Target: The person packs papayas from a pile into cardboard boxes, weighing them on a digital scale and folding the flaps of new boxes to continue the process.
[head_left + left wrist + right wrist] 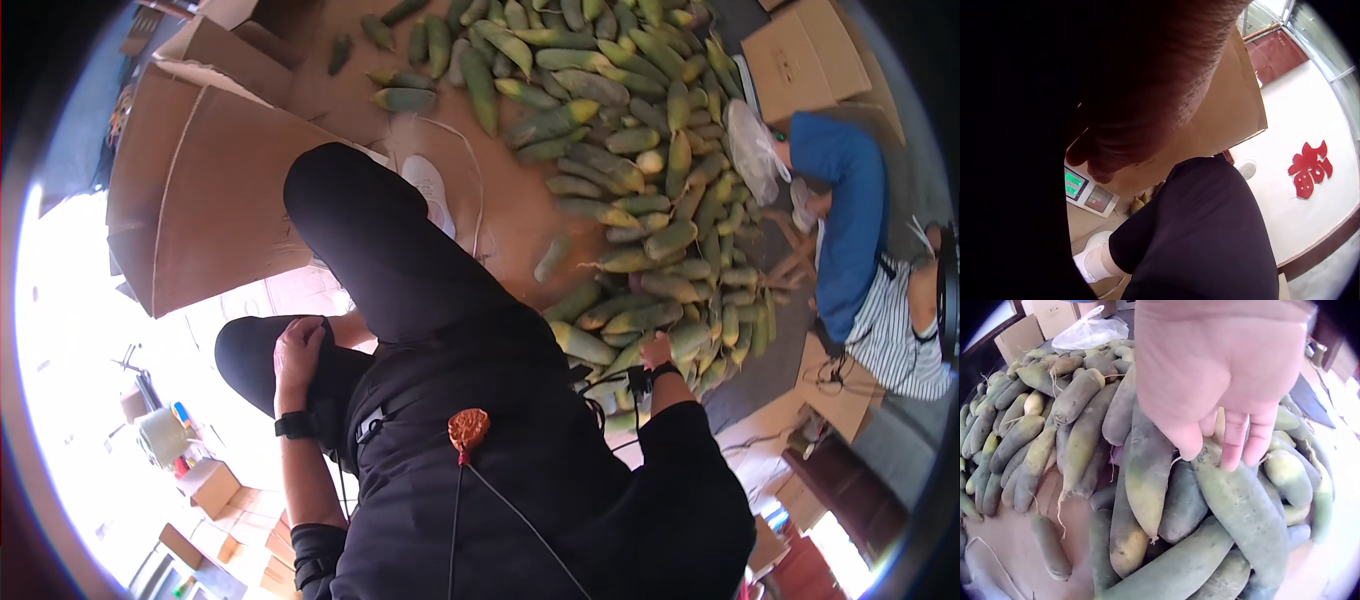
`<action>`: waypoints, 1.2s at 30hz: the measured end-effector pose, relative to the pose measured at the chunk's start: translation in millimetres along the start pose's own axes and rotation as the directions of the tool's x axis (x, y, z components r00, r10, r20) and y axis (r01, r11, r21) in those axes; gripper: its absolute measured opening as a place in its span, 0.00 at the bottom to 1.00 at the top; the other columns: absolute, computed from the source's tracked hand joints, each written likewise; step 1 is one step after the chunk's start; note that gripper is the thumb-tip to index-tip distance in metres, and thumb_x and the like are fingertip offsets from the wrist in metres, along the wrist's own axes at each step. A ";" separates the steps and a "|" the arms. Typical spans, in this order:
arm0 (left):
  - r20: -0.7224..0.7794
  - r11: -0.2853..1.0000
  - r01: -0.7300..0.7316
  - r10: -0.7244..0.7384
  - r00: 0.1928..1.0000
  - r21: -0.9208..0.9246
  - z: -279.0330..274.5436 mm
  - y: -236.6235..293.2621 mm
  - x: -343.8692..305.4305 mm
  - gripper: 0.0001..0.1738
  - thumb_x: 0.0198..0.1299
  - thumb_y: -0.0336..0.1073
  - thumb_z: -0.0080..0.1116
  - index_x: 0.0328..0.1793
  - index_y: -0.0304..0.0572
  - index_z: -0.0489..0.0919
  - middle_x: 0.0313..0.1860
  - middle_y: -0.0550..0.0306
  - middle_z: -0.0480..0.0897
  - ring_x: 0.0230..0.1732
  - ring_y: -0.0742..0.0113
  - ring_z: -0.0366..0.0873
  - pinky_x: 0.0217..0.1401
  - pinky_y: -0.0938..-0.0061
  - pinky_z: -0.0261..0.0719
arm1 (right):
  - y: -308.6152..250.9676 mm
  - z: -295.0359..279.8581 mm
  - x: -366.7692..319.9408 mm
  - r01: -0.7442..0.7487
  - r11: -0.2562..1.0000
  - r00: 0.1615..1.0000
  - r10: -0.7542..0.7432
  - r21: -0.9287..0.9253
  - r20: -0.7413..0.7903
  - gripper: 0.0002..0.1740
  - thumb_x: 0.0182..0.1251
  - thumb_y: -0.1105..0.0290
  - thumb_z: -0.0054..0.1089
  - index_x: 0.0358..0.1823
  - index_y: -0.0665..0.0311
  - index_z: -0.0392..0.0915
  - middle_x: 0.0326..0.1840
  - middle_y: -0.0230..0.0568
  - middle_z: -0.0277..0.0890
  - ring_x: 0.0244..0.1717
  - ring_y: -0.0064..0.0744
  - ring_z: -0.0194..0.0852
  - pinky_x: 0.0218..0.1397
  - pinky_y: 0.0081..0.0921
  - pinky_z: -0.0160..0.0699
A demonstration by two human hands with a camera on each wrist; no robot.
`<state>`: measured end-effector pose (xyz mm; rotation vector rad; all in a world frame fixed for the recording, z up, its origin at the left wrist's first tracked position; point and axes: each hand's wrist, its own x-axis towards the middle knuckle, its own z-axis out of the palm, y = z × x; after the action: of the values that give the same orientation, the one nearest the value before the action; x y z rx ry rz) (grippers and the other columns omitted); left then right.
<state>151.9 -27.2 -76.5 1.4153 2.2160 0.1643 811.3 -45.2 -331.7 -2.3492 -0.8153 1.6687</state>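
Note:
My right hand reaches down into a big heap of green radishes. In the right wrist view, the thumb and fingertips of that hand pinch the upper end of a long green radish, which slants down to the right over others. Under its lower part lies another large radish, with several more packed around. Over on the other side, my left hand rests on the bent left knee, holding nothing. Seen from the left wrist, the hand is dark and partly out of frame.
A large cardboard box stands ahead on the left. A scale with a lit green display shows beyond my left hand. Another person in blue trousers sits past the heap, near a white plastic bag. Loose radishes lie on the cardboard.

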 end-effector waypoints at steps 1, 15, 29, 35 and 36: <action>-0.018 1.000 0.014 -0.014 1.000 -0.003 -1.2 2.3 -1.1 0.11 0.54 0.34 0.57 0.43 0.40 0.82 0.40 0.49 0.82 0.41 0.53 0.81 0.46 0.67 0.77 | -6.9 4.4 0.7 -0.119 0.980 0.990 0.130 0.157 -0.056 0.14 0.50 0.78 0.60 0.38 0.63 0.68 0.21 0.44 0.67 0.16 0.39 0.70 0.14 0.36 0.69; -0.365 0.999 0.031 -0.024 0.931 0.013 -50.0 27.6 -12.9 0.08 0.54 0.31 0.56 0.37 0.36 0.82 0.34 0.47 0.81 0.39 0.49 0.79 0.43 0.64 0.76 | -8.6 37.0 33.6 0.256 0.106 0.927 -0.309 -0.961 0.213 0.09 0.60 0.66 0.50 0.36 0.62 0.75 0.33 0.52 0.79 0.37 0.52 0.80 0.39 0.46 0.77; -0.375 0.582 0.178 -0.698 0.611 -0.794 -103.1 -201.5 48.5 0.17 0.62 0.46 0.53 0.45 0.40 0.78 0.40 0.60 0.81 0.39 0.71 0.77 0.36 0.75 0.74 | -59.1 4.3 -14.5 0.458 0.405 0.763 -0.636 -0.792 0.116 0.08 0.61 0.69 0.47 0.32 0.57 0.77 0.29 0.46 0.73 0.29 0.47 0.76 0.31 0.37 0.76; -0.305 0.306 -0.108 -0.721 0.622 -0.946 -106.0 -210.7 79.8 0.27 0.63 0.51 0.51 0.61 0.43 0.66 0.54 0.53 0.74 0.50 0.61 0.75 0.44 0.67 0.76 | -250.7 18.1 -81.5 0.476 0.878 0.859 -0.478 -0.058 -0.183 0.10 0.67 0.64 0.52 0.35 0.64 0.76 0.24 0.34 0.67 0.24 0.23 0.65 0.27 0.25 0.64; -0.307 0.303 -0.116 -0.721 0.621 -0.946 -103.5 -213.4 87.2 0.27 0.63 0.51 0.51 0.61 0.43 0.66 0.54 0.53 0.74 0.50 0.61 0.75 0.44 0.67 0.76 | -290.7 28.0 -104.9 0.563 0.822 0.800 -0.568 -0.084 -0.193 0.13 0.69 0.62 0.50 0.36 0.65 0.76 0.24 0.31 0.66 0.25 0.19 0.62 0.27 0.22 0.62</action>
<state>-100.2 -30.3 -93.6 0.1027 2.1395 1.8083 661.4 141.1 -133.9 -1.9572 -1.3285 1.1401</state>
